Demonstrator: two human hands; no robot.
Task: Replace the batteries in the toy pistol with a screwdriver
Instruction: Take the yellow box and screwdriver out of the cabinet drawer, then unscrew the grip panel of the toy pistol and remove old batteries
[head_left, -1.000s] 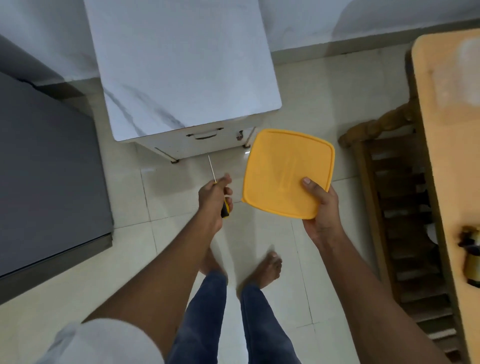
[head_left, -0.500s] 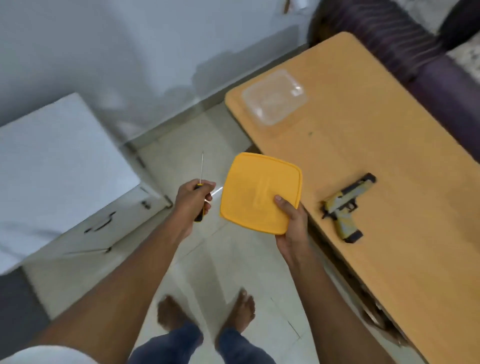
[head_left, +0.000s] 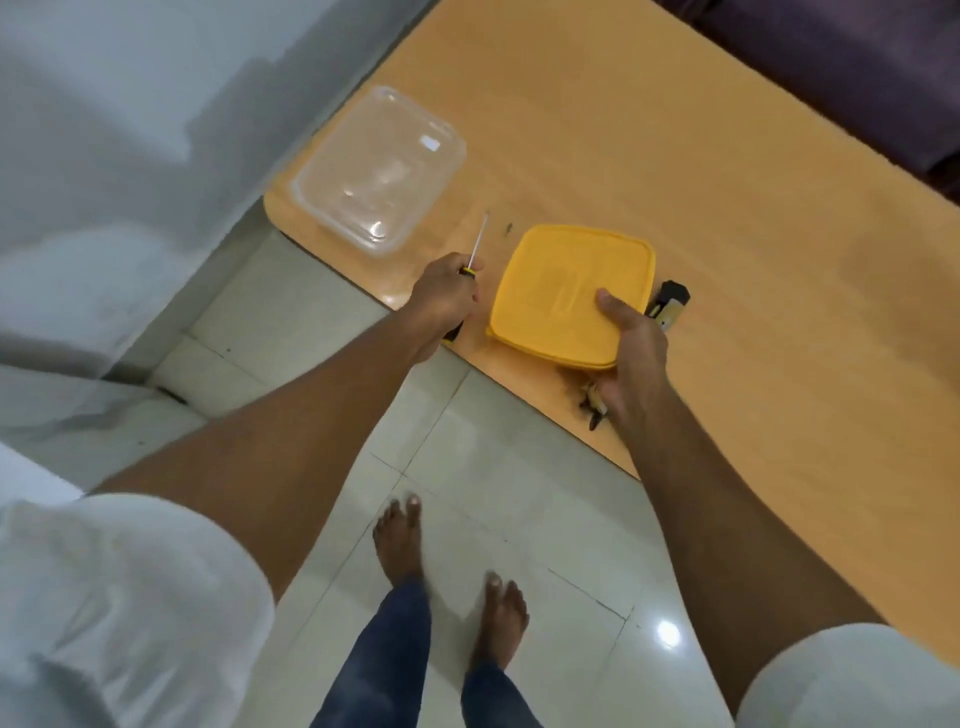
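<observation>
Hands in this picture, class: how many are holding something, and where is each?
2. The left hand grips the screwdriver above the table edge; the right hand holds the yellow lid over the partly hidden toy pistol.

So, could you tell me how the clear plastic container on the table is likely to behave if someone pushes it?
The clear container looks thin-walled and seems to hold nothing, so it is probably light and would slide easily on the smooth wooden table. It sits near the table's corner, so a careless push might send it off the edge. Low and wide, it seems unlikely to tip.
</observation>
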